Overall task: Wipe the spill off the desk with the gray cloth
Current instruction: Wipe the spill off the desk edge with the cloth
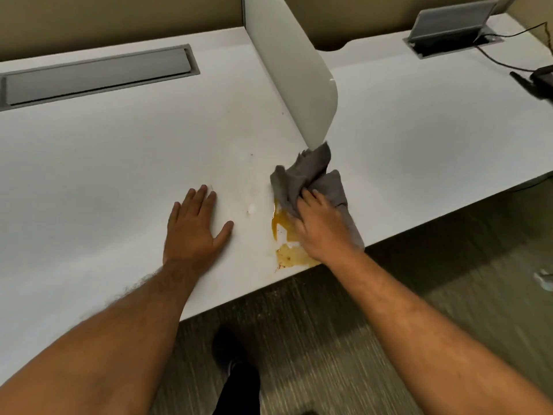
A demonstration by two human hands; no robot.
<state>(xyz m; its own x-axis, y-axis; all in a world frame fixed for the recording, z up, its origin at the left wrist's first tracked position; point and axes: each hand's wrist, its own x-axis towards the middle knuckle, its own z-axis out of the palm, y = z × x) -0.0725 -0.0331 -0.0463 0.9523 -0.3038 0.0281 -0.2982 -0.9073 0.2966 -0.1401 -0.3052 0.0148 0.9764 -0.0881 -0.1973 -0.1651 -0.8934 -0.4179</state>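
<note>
An orange-brown spill (289, 255) lies on the white desk (119, 163) near its front edge. My right hand (321, 227) presses the crumpled gray cloth (308, 178) down onto the spill's right part, fingers gripping the cloth. Part of the spill is hidden under the hand and cloth. My left hand (194, 229) rests flat on the desk to the left of the spill, fingers spread, holding nothing.
A white divider panel (293, 70) stands on the desk just behind the cloth. A closed gray cable hatch (98, 74) is at the back left, an open one (452, 28) at the back right with black cables (535, 79). Carpet floor and my shoe (233, 357) lie below.
</note>
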